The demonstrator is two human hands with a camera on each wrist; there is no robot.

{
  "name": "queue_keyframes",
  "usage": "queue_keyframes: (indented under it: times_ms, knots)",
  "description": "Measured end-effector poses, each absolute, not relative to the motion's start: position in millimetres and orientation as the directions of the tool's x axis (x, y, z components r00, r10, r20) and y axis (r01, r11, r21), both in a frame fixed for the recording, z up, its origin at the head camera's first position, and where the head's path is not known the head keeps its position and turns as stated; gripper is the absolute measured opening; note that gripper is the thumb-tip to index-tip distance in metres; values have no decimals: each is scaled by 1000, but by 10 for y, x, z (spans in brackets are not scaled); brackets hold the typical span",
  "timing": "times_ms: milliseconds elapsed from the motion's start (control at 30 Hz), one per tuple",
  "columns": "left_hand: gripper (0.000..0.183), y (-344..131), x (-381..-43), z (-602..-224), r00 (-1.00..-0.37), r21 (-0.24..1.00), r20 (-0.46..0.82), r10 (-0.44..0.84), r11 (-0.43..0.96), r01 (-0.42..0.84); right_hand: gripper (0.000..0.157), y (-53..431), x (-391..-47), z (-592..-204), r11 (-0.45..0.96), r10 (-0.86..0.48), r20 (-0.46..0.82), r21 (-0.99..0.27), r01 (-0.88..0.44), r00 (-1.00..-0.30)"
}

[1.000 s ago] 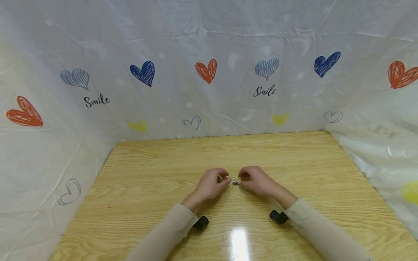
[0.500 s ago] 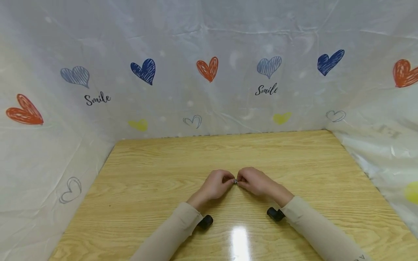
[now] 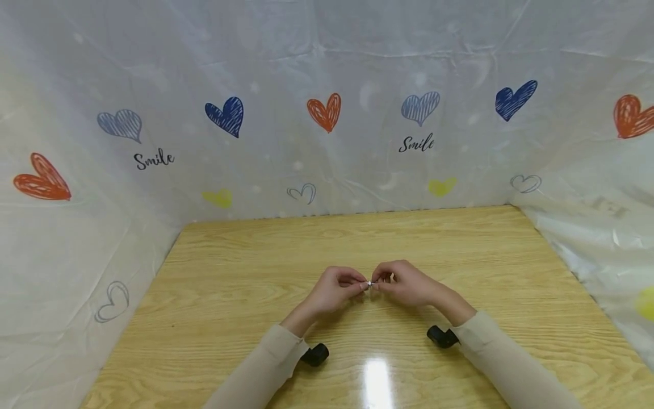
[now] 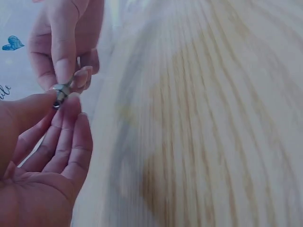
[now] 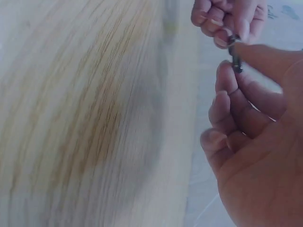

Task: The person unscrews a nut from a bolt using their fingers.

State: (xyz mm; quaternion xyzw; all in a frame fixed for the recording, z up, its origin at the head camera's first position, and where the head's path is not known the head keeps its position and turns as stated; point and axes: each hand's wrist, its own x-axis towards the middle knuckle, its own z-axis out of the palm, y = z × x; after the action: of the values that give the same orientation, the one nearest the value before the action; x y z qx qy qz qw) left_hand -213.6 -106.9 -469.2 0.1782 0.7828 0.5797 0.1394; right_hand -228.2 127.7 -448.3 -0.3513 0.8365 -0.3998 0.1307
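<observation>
Between the fingertips of both hands is a small metal bolt [image 3: 370, 283], held above the table. My left hand [image 3: 334, 290] pinches one end with thumb and fingers. In the left wrist view, a shiny six-sided part and a round end with a dark opening show on the bolt [image 4: 59, 92]. Opposite it, my right hand [image 3: 406, 284] pinches the other end. A dark threaded shank of the bolt [image 5: 237, 62] sticks out past the thumb in the right wrist view. The fingertips cover part of it, so I cannot tell whether a separate nut is on it.
A wood-grain table [image 3: 245, 261] lies under both hands. White sheeting [image 3: 357, 165] printed with hearts encloses its back and sides. Black wrist cameras [image 3: 315, 355] hang at the beige sleeves [image 3: 271, 363].
A second ago the hands were apart, with the bolt in the right fingers. The left fingers have since closed in on its free end, and the right fingers have shifted slightly.
</observation>
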Motion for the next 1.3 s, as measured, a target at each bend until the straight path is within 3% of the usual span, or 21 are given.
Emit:
queue_keyframes:
  times_ms: [167, 400, 700, 867, 1033, 1300]
  knots:
    - [14, -1063, -2088, -4616, -910, 986, -3, 415, 152, 66, 27, 1285, -2266, -4481, 359, -690, 20, -859, -366, -724]
    - [14, -1045, -2067, -4595, -912, 990, 12, 410, 122, 68, 39, 1244, -2258, -4494, 350, -676, -16, -887, -302, -736]
    - [14, -1055, -2061, -4608, -917, 991, 19, 397, 111, 69, 20, 1232, -2242, -4486, 319, -662, 18, -898, -303, -750]
    - [15, -1061, -2055, -4610, -920, 992, 9, 391, 113, 58, 26, 1241, -2232, -4491, 319, -659, 10, -902, -292, -752]
    - [16, -1062, -2056, -4616, -915, 991, 14, 403, 116, 66, 42, 1225, -2239, -4500, 343, -666, -22, -896, -280, -746]
    - [14, -1064, -2056, -4596, -905, 991, -14, 425, 129, 45, 42, 1171, -2232, -4503, 349, -646, -28, -900, -262, -763]
